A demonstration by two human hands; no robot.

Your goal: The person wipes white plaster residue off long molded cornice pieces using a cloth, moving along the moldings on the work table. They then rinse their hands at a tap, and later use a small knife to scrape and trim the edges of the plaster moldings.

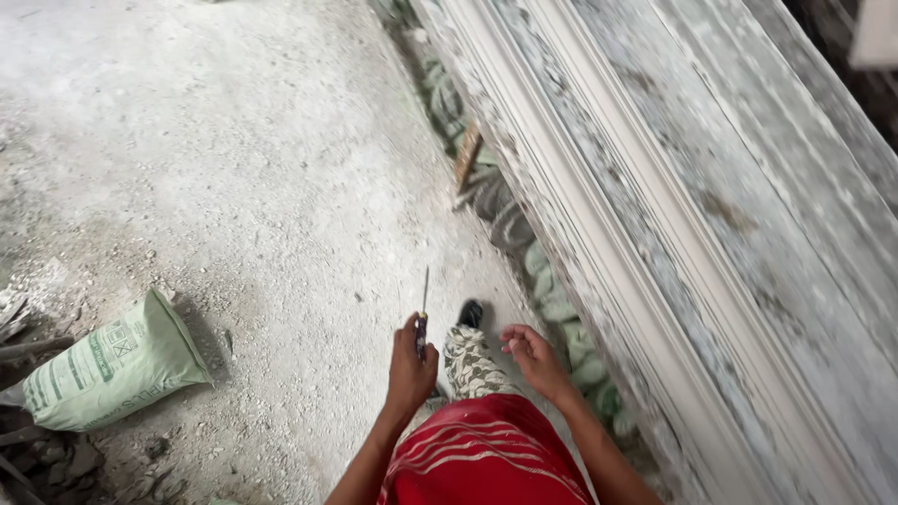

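Dusty grey concrete floor (262,168) everywhere, with a green sack (112,369) lying at the left. Left hand (412,369) has its fingers clamped on a thin screwdriver (423,323), tip up. Right hand (533,360) hangs loose, fingers apart, near the long moulded plaster slab (673,234).

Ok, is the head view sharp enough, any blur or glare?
Head view: soft, even daylight with no glare; the sack casts a faint shadow on the floor. The left hand and its screwdriver are fairly sharp; the moulding smears toward the right edge.
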